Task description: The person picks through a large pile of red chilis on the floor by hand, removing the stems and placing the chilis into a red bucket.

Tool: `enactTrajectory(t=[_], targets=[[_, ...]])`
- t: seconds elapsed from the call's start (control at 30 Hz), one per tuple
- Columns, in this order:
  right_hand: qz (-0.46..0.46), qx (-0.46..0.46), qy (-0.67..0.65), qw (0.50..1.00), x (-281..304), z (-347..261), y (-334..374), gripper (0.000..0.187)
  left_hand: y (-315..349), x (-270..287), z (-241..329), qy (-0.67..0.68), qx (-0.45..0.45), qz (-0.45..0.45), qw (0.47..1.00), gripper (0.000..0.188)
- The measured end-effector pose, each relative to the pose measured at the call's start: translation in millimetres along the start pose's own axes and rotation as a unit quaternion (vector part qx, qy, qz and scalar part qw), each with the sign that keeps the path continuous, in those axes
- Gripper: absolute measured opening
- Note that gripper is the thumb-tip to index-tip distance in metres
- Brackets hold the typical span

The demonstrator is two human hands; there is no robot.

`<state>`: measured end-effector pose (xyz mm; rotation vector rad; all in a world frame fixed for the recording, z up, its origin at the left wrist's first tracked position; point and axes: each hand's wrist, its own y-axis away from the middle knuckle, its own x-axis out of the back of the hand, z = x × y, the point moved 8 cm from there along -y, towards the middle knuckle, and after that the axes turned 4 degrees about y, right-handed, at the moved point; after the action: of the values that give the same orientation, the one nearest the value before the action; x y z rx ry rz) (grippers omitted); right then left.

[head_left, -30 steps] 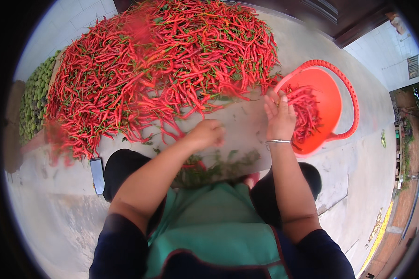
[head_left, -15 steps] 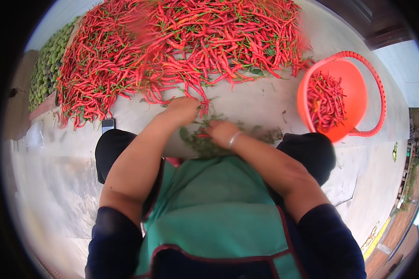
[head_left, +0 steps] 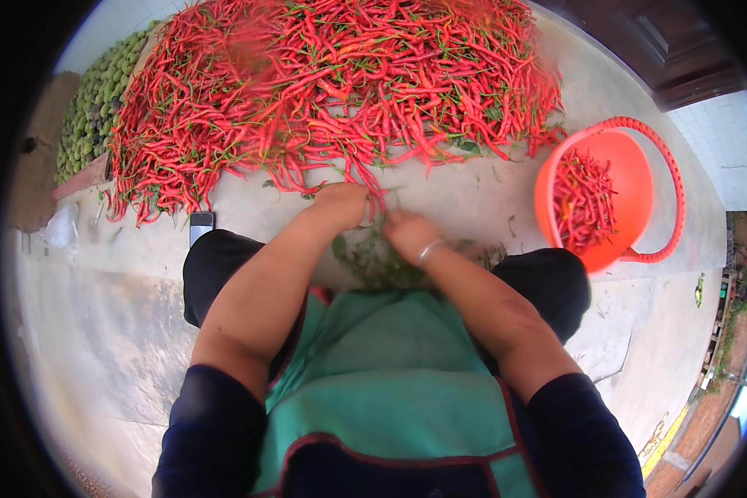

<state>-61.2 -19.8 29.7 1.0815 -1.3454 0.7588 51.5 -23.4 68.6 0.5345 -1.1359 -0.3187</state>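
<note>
My left hand [head_left: 343,206] is closed round a few long red chili peppers [head_left: 376,196], which stick out past its fingers in front of the big pile. Close beside it on the right, my right hand [head_left: 412,236] has its fingers drawn together near the stem ends of those peppers. Whatever it pinches is too small and blurred to make out. Below both hands, between my knees, lies a loose heap of green stems and leaves [head_left: 378,264].
A wide pile of red chili peppers [head_left: 324,79] covers the floor ahead. An orange-red handled basket [head_left: 637,187] holding chili peppers stands right of my right knee. A phone [head_left: 201,224] lies by my left knee. Green produce [head_left: 100,108] is heaped far left, near a clear plastic bag [head_left: 61,226].
My right hand has risen from the green heap toward the peppers in my left hand. A red pepper seen beside its fingers earlier no longer shows there. The whole view has shifted slightly.
</note>
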Motion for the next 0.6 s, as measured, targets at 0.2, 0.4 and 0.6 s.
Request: enactTrajectory(t=[0.2,0.4,0.6], targets=[[0.089,-0.097,-0.160,0.978,15,38,-25,0.019,-6,6,-33,0.068,0.042,0.071,0.994,0.029],[0.009,-0.152,-0.132,0.980,12,40,-62,0.025,-2,31,-33,0.111,0.051,0.123,0.985,0.028],[0.074,-0.205,-0.237,0.947,44,67,-48,0.025,-1,48,-15,0.197,0.021,0.174,0.965,0.025]])
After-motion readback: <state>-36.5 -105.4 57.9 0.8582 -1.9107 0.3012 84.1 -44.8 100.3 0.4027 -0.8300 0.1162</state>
